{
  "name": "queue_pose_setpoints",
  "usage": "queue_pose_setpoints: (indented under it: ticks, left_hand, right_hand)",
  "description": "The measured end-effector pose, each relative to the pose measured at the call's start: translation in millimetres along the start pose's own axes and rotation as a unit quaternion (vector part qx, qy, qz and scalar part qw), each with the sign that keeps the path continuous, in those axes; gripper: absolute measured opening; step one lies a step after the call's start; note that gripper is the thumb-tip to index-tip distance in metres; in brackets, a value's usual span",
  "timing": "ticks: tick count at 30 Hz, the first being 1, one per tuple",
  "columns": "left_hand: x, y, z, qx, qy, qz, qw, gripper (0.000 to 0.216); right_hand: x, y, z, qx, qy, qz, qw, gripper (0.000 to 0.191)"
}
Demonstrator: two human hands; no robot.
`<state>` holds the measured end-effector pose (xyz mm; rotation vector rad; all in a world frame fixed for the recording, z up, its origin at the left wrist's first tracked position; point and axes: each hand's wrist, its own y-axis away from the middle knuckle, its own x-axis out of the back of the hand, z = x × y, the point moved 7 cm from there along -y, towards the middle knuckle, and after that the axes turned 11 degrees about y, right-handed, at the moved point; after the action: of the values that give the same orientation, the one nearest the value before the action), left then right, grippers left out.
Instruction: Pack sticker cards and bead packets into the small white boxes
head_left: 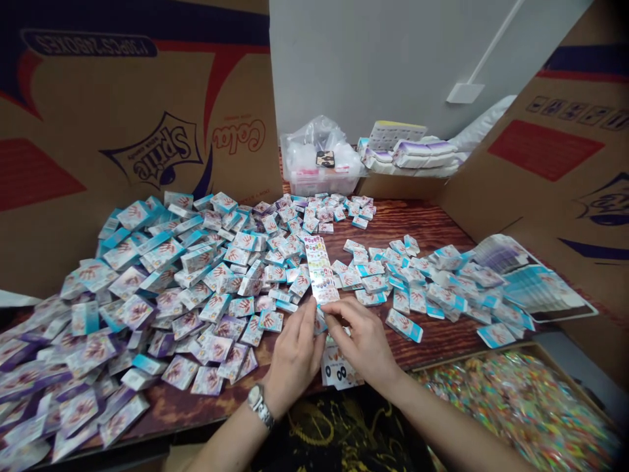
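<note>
White printed paper strip (320, 270) is held upright, its lower end pinched and partly hidden between the fingertips of the left hand (295, 357) and right hand (363, 341). Teal-and-white packets (147, 308) are heaped across a reddish wooden desk (417, 226). A tray of shiny multicoloured wrappers (515, 413) is cut off at the near right corner, and a clear plastic bag (314, 147) is seen beyond the far edge, its contents hard to make out.

The one view came from the camera on my head, facing forward and down, close above my left hand (295, 357) and right hand (363, 341), across the wooden tabletop (432, 226) from its near edge toward the cardboard panels (122, 98) past its far edge.
</note>
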<state>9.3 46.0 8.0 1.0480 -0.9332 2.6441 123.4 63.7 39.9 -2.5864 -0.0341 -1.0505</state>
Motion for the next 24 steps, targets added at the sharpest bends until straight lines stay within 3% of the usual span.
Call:
queue_pose_setpoints:
  ticks: [4,8,13,16,20,24]
  left_hand:
    - [-3,-2,4,-0.007,-0.024,0.008,1.0,0.066]
    - [-9,-1,4,0.032,-0.014,-0.014,0.999,0.069]
    - [-13,1,4,0.078,0.027,-0.037,0.996,0.069]
    - [-15,1,5,0.087,0.044,-0.034,0.995,0.069]
    - [-12,-3,10,0.088,0.064,-0.028,0.994,0.067]
    - [-8,-6,15,0.088,0.105,-0.023,0.99,0.065]
  right_hand:
    - [2,4,-6,0.039,0.014,0.027,0.999,0.023]
    - [-1,17,-6,0.055,0.031,0.071,0.995,0.03]
    - [-15,35,7,-0.045,-0.034,0.054,0.997,0.041]
    - [-20,38,5,-0.042,-0.054,0.027,0.997,0.043]
    - [-11,35,8,-0.024,-0.065,0.011,0.998,0.045]
    - [7,32,13,0.001,-0.055,0.05,0.997,0.043]
